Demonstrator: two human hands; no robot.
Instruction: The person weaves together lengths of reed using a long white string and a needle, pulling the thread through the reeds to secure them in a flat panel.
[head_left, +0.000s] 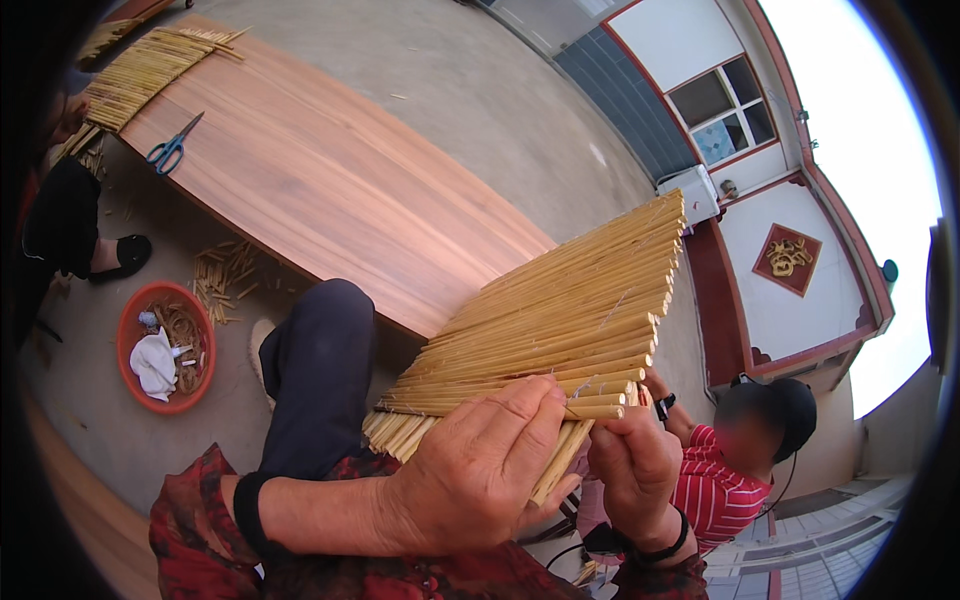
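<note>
My left hand (pixel 470 470) grips the near edge of a mat of straw-yellow sticks (pixel 560 300), tied with thin pale thread, its thumb and fingers pressed on the end sticks. My right hand (pixel 637 465) is closed at the sticks' cut ends, pinching near the outermost one; whether thread is in those fingers is too small to tell. A few loose-looking sticks (pixel 560 460) angle down between my hands. The mat slopes up over the near end of a long wooden table (pixel 330 170).
A person in a striped shirt (pixel 715 480) sits at right; another in dark clothing (pixel 55 220) is at left. Blue-handled scissors (pixel 172 150) and a second mat (pixel 150 65) lie on the table. Below are a red basin (pixel 135 380) of scraps, stick offcuts (pixel 225 275) and my knee (pixel 320 350).
</note>
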